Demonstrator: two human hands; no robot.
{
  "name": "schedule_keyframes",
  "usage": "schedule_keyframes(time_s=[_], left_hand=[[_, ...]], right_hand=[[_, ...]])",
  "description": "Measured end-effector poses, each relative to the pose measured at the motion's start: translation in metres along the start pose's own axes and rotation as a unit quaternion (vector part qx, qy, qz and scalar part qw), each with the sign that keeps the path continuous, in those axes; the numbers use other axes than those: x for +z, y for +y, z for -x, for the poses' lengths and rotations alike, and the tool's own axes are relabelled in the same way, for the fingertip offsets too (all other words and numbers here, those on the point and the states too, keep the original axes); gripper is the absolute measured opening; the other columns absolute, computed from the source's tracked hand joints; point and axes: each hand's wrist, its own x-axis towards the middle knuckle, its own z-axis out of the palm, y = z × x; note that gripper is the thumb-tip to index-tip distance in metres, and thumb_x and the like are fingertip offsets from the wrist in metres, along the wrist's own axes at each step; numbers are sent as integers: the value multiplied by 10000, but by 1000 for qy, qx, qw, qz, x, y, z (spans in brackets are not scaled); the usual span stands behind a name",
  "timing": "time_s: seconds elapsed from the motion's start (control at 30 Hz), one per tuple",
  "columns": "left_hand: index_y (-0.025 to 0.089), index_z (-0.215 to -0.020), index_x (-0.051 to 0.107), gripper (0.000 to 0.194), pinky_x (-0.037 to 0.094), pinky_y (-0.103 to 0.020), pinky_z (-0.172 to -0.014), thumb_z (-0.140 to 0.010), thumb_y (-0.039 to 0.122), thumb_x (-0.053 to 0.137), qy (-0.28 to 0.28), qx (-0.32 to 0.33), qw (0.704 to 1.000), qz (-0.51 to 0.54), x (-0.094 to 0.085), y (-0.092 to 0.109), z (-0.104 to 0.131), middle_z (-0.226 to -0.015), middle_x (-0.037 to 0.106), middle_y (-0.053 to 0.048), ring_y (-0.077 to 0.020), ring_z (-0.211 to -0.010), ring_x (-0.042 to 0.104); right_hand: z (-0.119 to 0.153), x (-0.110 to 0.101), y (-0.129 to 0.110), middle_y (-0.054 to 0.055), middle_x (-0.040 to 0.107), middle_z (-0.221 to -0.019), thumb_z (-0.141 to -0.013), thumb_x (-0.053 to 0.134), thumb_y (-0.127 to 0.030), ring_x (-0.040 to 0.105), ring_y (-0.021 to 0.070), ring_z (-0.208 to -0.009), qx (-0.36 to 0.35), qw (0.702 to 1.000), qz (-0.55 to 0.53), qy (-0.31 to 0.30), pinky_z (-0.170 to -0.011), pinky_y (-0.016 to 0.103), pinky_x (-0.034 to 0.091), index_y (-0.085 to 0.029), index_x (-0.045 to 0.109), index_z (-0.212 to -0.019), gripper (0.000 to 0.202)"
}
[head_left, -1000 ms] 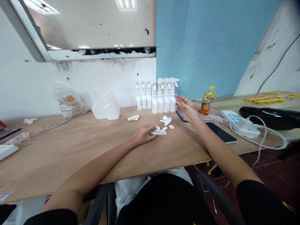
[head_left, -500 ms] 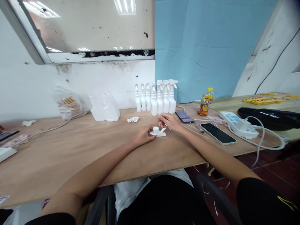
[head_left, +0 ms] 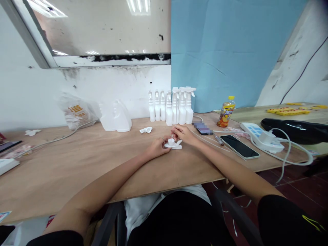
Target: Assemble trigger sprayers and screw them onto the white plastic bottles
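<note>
Big bare stretch of wooden table [head_left: 64,171] on the left, front edge close to the lap. Left hand [head_left: 156,146] lies flat-ish, fingers pinching the white trigger sprayer head [head_left: 173,144] mid-table. Right hand [head_left: 183,134] curls over its top, fingertips closed on it. Drink bottle [head_left: 226,112] label's unreadable.

The phone [head_left: 203,129] beyond the right hand [head_left: 185,134] is blurred into blocks, so its screen cannot be read. The print on the crumpled bag [head_left: 77,112] at far left is too small to make out. Both upper arms run off the near edge.
</note>
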Motion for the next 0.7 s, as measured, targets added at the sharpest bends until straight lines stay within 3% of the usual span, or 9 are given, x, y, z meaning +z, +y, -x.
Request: schedule_keyframes(time_s=[0.43, 0.7], left_hand=[[237, -1220, 609, 436, 486, -292, -695, -795, 314, 668, -4, -2, 1000, -6, 0, -3, 0, -936, 682, -1, -153, -695, 585], [207, -1228, 609, 475, 484, -272, -652, -768, 301, 681, 8, -18, 999, 34, 4, -4, -3, -898, 663, -3, -129, -655, 549]], right_hand=[[2, 4, -1, -32, 552, -574, -927, 519, -579, 504, 126, -479, -21, 1000, 12, 5, -505, 260, 426, -214, 525, -798, 388], [2, -4, -2, -1, 612, -652, -892, 586, -427, 582, 159, -572, -30, 989, 137, -48, -549, 267, 436, -201, 562, -771, 258]])
